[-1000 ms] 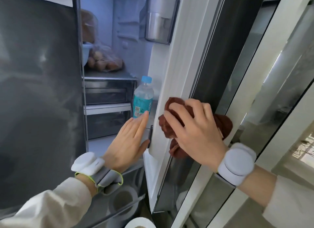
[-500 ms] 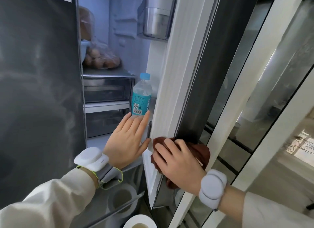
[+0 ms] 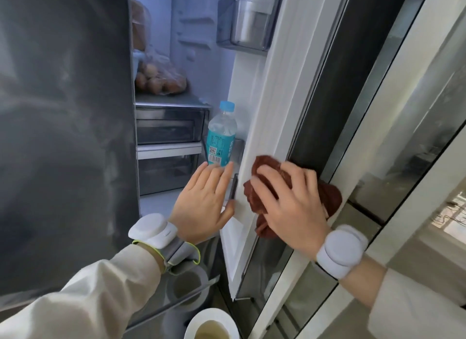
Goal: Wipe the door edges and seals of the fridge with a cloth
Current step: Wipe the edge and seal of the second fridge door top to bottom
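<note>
Brown cloth (image 3: 272,184) bunched under right hand (image 3: 293,205), fingers gripping it vs white door edge (image 3: 264,116); left hand (image 3: 204,202) open-flat w/ thumb on door's inner side

Upper fridge shelf (image 3: 174,99): we saw a clear bag of brown eggs (image 3: 161,80) lying on it, with a wrapped loaf (image 3: 138,28) above and behind.
Door bin (image 3: 239,147): we found a water bottle (image 3: 221,136) with a blue cap standing upright in it.
Lower shelf (image 3: 156,203): we noted its white surface beneath two drawers (image 3: 169,130).
</note>
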